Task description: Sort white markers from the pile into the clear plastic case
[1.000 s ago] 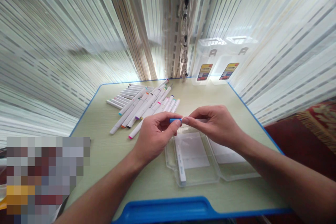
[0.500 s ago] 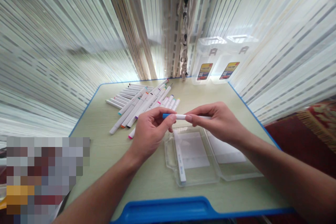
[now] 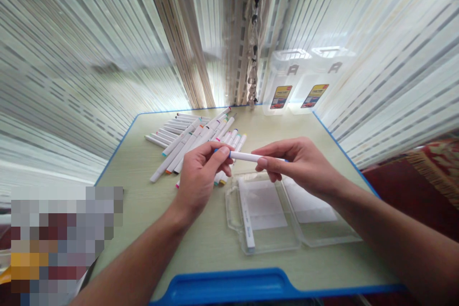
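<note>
Since the earlier frame a half second ago, the left hand [image 3: 199, 172] has been drawn slightly leftward, and the marker [image 3: 245, 156] has been carried along with it. The marker's blue end is pinched between the left thumb and fingers; its white body is pinched farther along by the right hand [image 3: 299, 162]. The marker is thus held off the table [image 3: 161, 234] between both hands, neither nearer, its long axis set crosswise and dipping slightly toward the right. Just below in the view, on the body side, the open plastic case [image 3: 272, 241] is laid out, its right half partly covered by the right forearm. In its left half a lone marker [image 3: 246, 217] is placed lengthwise, pointing away from the body, roughly square to the held one. Beyond the left hand, the marker pile [image 3: 190, 146] is spread; farther back, two clear boxes [image 3: 283, 67] are stood upright.
</note>
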### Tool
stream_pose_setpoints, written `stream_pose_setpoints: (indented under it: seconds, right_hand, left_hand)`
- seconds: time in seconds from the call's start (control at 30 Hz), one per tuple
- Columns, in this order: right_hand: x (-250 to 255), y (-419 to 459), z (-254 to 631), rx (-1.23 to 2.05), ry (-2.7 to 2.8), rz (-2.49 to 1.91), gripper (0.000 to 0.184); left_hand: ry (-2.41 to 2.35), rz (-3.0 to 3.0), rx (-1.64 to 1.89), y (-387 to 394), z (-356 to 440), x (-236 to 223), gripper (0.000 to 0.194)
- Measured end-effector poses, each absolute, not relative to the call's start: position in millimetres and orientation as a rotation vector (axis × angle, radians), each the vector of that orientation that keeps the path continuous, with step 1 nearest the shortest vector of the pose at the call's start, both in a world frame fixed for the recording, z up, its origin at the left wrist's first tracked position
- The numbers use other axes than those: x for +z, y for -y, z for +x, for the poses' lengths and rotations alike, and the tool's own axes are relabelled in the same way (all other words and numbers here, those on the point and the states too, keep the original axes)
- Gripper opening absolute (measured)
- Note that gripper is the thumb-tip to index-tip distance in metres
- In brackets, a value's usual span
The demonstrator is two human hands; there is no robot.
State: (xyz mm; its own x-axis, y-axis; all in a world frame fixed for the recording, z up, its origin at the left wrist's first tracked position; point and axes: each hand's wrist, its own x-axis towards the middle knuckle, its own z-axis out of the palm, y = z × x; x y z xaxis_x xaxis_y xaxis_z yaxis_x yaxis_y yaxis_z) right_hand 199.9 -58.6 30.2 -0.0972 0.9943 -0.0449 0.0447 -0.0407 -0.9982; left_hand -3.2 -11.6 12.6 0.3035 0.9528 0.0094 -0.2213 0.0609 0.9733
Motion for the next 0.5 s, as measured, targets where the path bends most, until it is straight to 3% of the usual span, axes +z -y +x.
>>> stream_pose_setpoints:
  seconds: [0.5]
  right_hand:
    - [23.6,59.6,202.5,1.376,1.174,-1.042,0.027]
  left_hand:
    - [-0.815,0.99,1.161,5.6,-4.3,13.1,0.01]
